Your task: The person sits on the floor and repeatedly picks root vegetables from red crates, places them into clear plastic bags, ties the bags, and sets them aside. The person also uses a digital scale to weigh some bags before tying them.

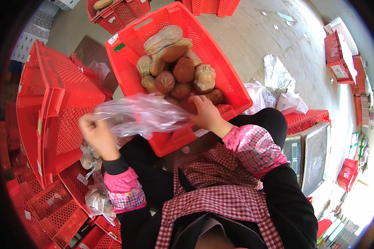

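A clear plastic bag stretches between my hands, over the near edge of a red plastic crate. My left hand, a little blurred, has its fingers closed at the bag's left end. At the bag's right end, my right hand reaches over the crate's near rim; its fingertips are by a reddish squash, and whether they grip the bag or the squash is unclear. Several squashes lie in the crate, among them a long pale one, a round ribbed one and a tan one.
Stacked red crates stand at the left. Bagged produce lies below them. White plastic bags lie on the floor at the right, near a scale beside my right knee. More crates stand beyond.
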`<state>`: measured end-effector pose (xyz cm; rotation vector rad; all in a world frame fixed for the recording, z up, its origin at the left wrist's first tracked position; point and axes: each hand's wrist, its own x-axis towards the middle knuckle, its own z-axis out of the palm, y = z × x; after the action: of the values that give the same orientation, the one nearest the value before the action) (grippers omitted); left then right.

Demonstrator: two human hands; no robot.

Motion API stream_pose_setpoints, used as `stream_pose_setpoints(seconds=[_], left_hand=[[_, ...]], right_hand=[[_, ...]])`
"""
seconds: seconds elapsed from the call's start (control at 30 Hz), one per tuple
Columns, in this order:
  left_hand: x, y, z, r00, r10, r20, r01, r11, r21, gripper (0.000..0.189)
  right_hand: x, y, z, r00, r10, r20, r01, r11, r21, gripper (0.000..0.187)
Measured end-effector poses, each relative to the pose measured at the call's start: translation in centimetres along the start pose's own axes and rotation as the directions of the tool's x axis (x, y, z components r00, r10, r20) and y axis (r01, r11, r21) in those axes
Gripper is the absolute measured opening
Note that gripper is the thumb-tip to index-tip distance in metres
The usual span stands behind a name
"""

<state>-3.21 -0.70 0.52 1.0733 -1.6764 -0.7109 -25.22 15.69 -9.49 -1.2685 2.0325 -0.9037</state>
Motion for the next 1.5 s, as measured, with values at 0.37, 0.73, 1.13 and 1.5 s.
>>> stream_pose_setpoints(seconds=[0.37, 0.73, 1.13, 1.5], left_hand=[[-10.8, 3.7, 4.8, 0.487, 0.212, 0.847, -0.341, 0.939, -0.039, 0.023], [-1.5, 2.3, -4.5, 0.690, -0.223, 0.689, 0.139, 0.974, 0.177, 0.036], [-4.6, 4.0, -2.9, 0.248, 0.261, 0.933, 0.212, 0.925, -0.315, 0.026], [-1.5, 3.8, -3.1, 0.277, 0.146, 0.950, 0.103, 0.978, -0.180, 0.028]], right_hand=[[-0.6, 1.0, -4.5, 0.984, -0.002, -0.179, 0.048, 0.966, 0.252, 0.018], [-1.1, 1.3, -1.5, 0.543, -0.209, 0.813, -0.009, 0.967, 0.255, 0.017], [21.6, 9.6, 4.1, 0.935, 0.301, 0.190, -0.344, 0.900, 0.267, 0.026], [22.0, 7.2, 18.5, 0.965, 0.119, -0.233, -0.215, 0.865, -0.453, 0.075]])
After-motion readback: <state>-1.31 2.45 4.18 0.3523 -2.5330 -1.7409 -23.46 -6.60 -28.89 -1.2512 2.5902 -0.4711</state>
